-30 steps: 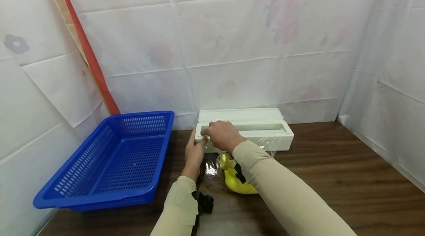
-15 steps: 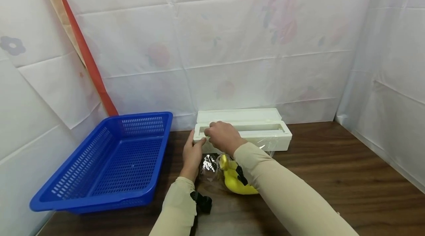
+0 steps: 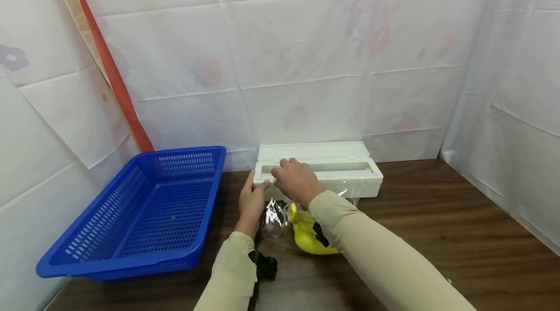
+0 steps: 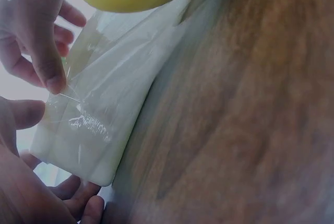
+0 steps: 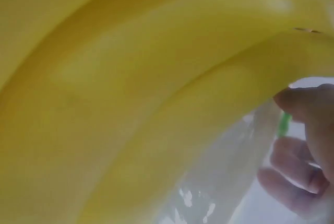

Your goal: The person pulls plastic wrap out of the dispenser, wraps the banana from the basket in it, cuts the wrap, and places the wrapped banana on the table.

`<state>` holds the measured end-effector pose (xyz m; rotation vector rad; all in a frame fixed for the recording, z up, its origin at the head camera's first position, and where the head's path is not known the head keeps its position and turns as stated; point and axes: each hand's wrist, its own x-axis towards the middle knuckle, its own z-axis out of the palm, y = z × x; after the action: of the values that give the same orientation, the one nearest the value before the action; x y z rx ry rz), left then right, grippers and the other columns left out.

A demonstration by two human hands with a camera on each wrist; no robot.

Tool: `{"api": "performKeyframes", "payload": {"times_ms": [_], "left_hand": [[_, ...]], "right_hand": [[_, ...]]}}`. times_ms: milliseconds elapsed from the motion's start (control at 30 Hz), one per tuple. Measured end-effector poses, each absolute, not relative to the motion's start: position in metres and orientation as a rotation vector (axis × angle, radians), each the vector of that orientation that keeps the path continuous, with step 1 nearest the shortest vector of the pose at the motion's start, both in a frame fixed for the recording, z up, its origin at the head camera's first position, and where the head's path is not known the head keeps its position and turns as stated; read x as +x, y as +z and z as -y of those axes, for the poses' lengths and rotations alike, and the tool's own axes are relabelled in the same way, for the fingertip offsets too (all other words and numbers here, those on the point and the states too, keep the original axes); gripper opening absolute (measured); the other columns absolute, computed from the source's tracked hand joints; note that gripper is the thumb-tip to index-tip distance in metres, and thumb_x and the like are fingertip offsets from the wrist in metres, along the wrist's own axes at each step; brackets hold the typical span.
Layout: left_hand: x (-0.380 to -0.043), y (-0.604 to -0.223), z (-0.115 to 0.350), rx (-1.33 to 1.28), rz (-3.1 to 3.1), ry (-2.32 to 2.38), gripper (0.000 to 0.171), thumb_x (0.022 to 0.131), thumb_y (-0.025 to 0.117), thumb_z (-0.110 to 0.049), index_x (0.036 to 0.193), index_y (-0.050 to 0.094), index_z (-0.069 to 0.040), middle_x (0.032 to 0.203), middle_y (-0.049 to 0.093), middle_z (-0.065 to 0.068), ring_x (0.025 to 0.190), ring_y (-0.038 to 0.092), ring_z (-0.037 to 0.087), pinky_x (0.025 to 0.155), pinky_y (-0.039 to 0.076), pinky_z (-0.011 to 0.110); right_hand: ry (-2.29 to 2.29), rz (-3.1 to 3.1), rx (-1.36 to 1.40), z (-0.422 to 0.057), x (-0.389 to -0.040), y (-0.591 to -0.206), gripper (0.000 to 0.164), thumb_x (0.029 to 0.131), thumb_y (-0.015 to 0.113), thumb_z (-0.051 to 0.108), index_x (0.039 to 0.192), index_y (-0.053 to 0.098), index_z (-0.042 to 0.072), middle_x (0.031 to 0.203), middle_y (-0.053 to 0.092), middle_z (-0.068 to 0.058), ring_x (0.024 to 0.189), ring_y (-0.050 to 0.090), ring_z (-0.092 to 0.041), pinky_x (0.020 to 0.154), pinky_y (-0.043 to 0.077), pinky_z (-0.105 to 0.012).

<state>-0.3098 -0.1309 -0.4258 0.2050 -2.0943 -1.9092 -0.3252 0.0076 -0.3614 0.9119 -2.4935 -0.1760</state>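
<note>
In the head view a long white cling film box (image 3: 358, 185) stands with its lid raised at the back. Clear cling film (image 3: 274, 214) hangs over its front and onto a smooth, curved yellow thing (image 3: 312, 240), banana-like in the right wrist view. My left hand (image 3: 251, 204) grips the box's left end, thumb on the front rim and fingers round the end. My right hand (image 3: 297, 182) reaches across to the front rim near that end. Beside its thumb a small green slider (image 5: 284, 125) shows; thumb and curled fingers pinch there, though the grip is partly hidden.
A blue perforated plastic basket (image 3: 203, 238) stands to the left on the dark wood table (image 3: 415, 223). Pale printed sheeting (image 3: 297, 58) hangs behind and along both sides. Black wrist cameras are strapped to the sleeves.
My right hand has shifted slightly to the right along the box's front rim. The left hand keeps its grip on the box end. The whole view has drifted a little.
</note>
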Motion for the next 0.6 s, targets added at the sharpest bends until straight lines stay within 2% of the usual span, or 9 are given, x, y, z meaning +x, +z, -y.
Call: {"api": "performKeyframes", "payload": {"times_ms": [400, 600], "left_hand": [[-0.310, -0.425, 0.129, 0.224, 2.127, -1.911, 0.065, 0.099, 0.061, -0.027, 0.158, 0.033, -0.024, 0.158, 0.038, 0.008, 0.143, 0.034, 0.030, 0.114, 0.031, 0.050], [-0.309, -0.425, 0.131, 0.227, 2.116, -1.927, 0.066, 0.099, 0.061, -0.026, 0.158, 0.032, -0.023, 0.159, 0.035, 0.007, 0.145, 0.030, 0.028, 0.116, 0.027, 0.047]], "right_hand": [[-0.178, 2.509, 0.889, -0.040, -0.326, -0.360, 0.022, 0.098, 0.065, 0.040, 0.098, 0.072, 0.019, 0.082, 0.061, 0.002, 0.072, 0.059, -0.017, 0.057, 0.053, -0.033], [-0.147, 2.509, 0.944, -0.054, -0.323, -0.361, 0.019, 0.099, 0.063, 0.035, 0.100, 0.074, 0.019, 0.083, 0.059, 0.001, 0.075, 0.059, -0.018, 0.056, 0.053, -0.034]]}}
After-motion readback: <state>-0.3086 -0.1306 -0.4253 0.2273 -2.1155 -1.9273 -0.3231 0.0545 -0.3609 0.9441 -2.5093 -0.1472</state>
